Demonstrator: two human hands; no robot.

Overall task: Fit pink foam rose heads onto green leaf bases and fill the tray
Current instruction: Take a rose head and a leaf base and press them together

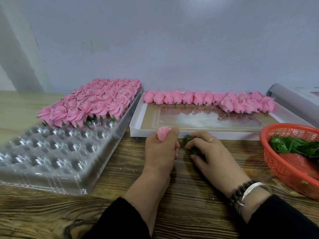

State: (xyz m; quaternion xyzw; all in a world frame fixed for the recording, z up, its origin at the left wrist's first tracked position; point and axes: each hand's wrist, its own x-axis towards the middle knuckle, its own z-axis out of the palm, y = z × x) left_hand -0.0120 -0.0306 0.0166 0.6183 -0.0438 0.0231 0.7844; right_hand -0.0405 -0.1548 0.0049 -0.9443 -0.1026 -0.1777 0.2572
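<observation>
A rose head (163, 133) is gripped in the left hand (161, 147), a leaf base (190, 140) pinched by the right hand (205, 149) at 3 o'clock; joining is judged next, needing stem-to-hole alignment.

Glossy clear plastic dimpled tray (51, 152), matt pink foam rose heads (96, 102), rough-grained brown wooden tabletop (120, 195), orange plastic mesh basket (283, 163), white cardboard box (136, 123).
</observation>
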